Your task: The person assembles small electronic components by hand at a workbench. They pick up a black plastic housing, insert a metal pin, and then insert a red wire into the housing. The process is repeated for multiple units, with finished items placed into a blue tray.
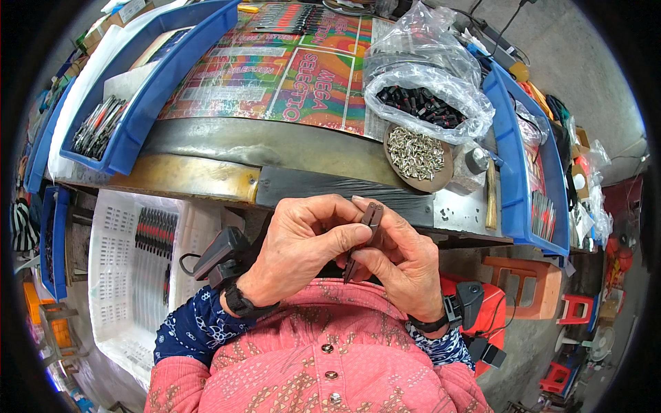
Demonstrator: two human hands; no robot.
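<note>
You have a slim dark piece (372,216) between your 2 hands, held over your lap just short of the front edge of the bench (323,149), its upper end leaning away from you and a little to your right. Your left hand (308,230) pinches it near the upper end, thumb against the side and curled index behind. Your right hand (407,260) has its thumb laid on the lower part; the right fingers bend round behind, and how firmly they press you cannot tell from here, since the piece and thumb hide them. To handle it well, let 1 hand steady the piece while the other applies the force, and keep both thumbs in line along it so that it does not twist. Narrow as it is, it would probably slip if squeezed near 1 end only. Working nearer the bench would likely make a dropped part easier to recover; the dish (435,184) of small metal fittings (415,153) and the clear bag (474,103) of black parts (421,107) sit ahead, to your right.
</note>
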